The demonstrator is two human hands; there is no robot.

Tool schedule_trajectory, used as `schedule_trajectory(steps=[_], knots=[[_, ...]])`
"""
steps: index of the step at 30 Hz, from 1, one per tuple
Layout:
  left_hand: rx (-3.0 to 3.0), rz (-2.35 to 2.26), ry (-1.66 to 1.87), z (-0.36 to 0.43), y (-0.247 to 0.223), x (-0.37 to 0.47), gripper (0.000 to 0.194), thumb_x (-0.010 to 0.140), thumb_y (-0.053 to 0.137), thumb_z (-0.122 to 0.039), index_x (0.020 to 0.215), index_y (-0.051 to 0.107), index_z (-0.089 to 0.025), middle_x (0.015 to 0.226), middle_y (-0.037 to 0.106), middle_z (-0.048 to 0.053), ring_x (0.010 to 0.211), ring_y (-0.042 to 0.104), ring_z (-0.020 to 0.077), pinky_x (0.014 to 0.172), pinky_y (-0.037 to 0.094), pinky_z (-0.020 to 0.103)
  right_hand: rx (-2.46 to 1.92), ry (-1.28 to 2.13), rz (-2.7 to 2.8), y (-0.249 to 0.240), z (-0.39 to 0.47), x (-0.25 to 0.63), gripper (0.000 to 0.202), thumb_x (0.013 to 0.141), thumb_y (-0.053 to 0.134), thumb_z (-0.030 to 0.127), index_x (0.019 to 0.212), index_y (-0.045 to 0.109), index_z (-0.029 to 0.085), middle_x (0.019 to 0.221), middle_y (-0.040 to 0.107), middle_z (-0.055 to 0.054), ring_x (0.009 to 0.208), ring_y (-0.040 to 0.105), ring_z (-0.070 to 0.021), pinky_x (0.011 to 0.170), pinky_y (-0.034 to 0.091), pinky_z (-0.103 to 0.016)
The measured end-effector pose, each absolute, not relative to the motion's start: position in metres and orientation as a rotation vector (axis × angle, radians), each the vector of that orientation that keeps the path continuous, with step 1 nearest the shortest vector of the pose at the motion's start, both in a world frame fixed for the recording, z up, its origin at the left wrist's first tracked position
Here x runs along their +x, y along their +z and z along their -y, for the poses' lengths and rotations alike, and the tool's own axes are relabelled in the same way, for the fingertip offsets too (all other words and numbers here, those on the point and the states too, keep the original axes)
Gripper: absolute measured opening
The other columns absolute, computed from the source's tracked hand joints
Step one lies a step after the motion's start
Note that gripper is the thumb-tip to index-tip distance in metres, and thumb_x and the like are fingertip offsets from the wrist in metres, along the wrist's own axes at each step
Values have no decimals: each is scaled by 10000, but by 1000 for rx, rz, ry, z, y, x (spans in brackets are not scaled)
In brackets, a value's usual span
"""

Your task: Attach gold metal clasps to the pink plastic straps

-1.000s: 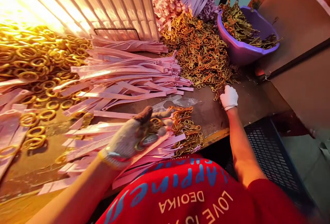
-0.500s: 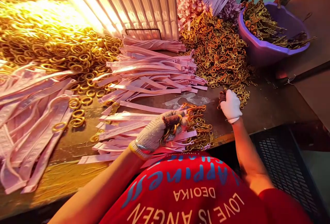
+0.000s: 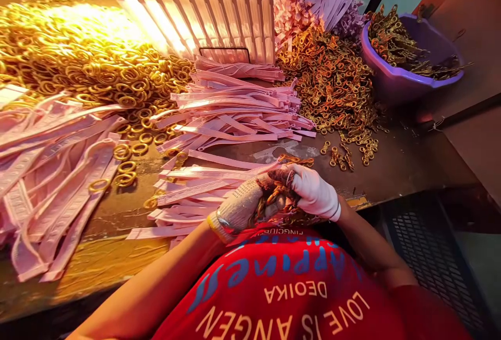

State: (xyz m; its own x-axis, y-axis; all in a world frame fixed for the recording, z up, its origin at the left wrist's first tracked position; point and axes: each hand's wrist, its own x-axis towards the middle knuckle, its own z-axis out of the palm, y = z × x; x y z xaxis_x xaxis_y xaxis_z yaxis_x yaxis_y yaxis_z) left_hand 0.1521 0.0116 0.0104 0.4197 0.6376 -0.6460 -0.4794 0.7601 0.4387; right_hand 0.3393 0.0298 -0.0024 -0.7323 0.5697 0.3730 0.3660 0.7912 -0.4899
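My left hand (image 3: pixel 243 203), in a cream knitted glove with dark-stained fingertips, is curled round several gold metal clasps (image 3: pixel 270 199). My right hand (image 3: pixel 316 192), in a white glove with dark fingertips, meets the left one at the fingertips. Its fingers are closed, and what they pinch is hidden. Beneath and beside both hands lies a row of pink fabric straps (image 3: pixel 195 194); one gold clasp (image 3: pixel 299 160) shows at a strap's end just beyond the fingers. My hands cover most of the other strap ends.
Gold rings (image 3: pixel 129 82) are heaped at the left, near long pink straps (image 3: pixel 70 173). More pink straps (image 3: pixel 235 105) lie ahead, before a ribbed translucent panel (image 3: pixel 219 11). A heap of gold clasps (image 3: pixel 336 79) and a purple basin (image 3: pixel 407 76) stand at the right.
My right hand has moved left and toward me, from the edge of the clasp heap to my left fingertips. A few loose clasps now show where it was. My left hand stays closed round its clasps.
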Motion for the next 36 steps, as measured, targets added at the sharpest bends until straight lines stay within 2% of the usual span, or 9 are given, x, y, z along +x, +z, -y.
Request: schedule_trajectory(steps=[5,11,16,20,24,28,31,33,36], knots=[[257,-821,648,-11,-6,142,77,815,694,-198,811,699,-121,652,667,47,494,604,117,442,497,177,-766,708,2154,3,-22,337,394,978,584,193,1372,593,181,1189,716,-116,1079,691,-214,978,572,-362],[622,-862,715,-8,-2,130,330,816,759,-456,905,686,-147,691,672,36,469,522,92,416,401,173,-1027,1222,1783,6,-15,334,386,962,680,372,1301,639,191,1157,745,-66,1014,711,-190,921,579,-309],[982,-905,676,-7,6,131,368,863,734,-500,804,567,-178,564,529,-41,434,418,67,388,312,156,-1299,880,2202,12,-14,320,320,914,563,176,1225,630,138,1185,716,-148,1092,679,-257,983,547,-383],[820,-921,718,-12,-3,132,364,859,714,-492,792,499,-206,570,429,-75,418,352,63,372,274,164,-1628,445,2666,32,-14,306,270,830,663,222,1078,664,115,1052,723,-187,995,682,-332,884,533,-407],[766,-975,664,-14,1,125,399,879,666,-492,715,424,-221,541,387,-76,389,302,68,345,223,181,-1621,645,2658,36,-18,306,258,914,628,281,1132,654,147,944,753,-124,881,704,-276,775,504,-321],[1156,-1120,592,-40,8,114,337,951,537,-508,813,556,-201,559,450,-53,423,364,96,400,294,205,-1508,865,2295,18,-29,317,193,989,543,256,1126,663,189,975,765,-89,888,699,-220,784,486,-276],[1696,-1292,578,-80,3,111,271,939,572,-387,827,671,-161,670,589,20,590,519,146,535,395,241,-1396,880,2020,8,-37,323,170,981,541,273,1053,670,189,915,749,-70,859,678,-210,792,492,-284],[1871,-1380,602,-105,-3,115,123,869,649,-236,890,722,-139,879,683,74,754,589,174,642,421,253,-1292,910,1918,6,-38,323,169,971,548,284,1021,673,183,875,732,-51,819,655,-197,790,495,-290],[1856,-1411,644,-128,-13,126,270,815,697,-121,1083,730,-127,1148,690,102,821,593,149,668,369,226,-1173,962,1834,9,-34,321,182,969,555,294,1020,684,176,867,723,-32,792,628,-176,783,499,-287]])
